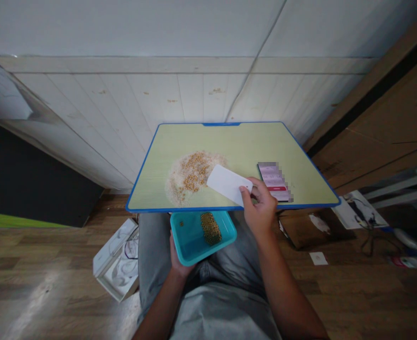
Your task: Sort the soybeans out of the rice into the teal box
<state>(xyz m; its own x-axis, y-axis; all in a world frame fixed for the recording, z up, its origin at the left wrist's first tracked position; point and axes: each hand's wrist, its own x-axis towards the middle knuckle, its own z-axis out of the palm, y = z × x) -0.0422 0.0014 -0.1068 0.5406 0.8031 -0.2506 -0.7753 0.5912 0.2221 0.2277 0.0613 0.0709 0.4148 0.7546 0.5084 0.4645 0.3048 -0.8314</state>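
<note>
My right hand (260,203) pinches one end of a flat white card (229,184) over the tabletop. The card's far end lies beside a spread pile of pale rice-like grains (175,182) mixed with round yellow beans (196,172). Below the table's front edge, my left hand (178,257) grips a teal plastic tub (190,241) from its left side and underneath, with most of the fingers hidden. Small greenish-brown beans (211,228) are heaped toward the right of the tub, and a few more lie near its upper left.
A phone (274,182) with a lit screen lies on the right of the blue-edged table (251,141). An open white box (118,264) with cables stands on the floor at left. Cardboard (308,229) and wires are on the right, and a wall rises behind the table.
</note>
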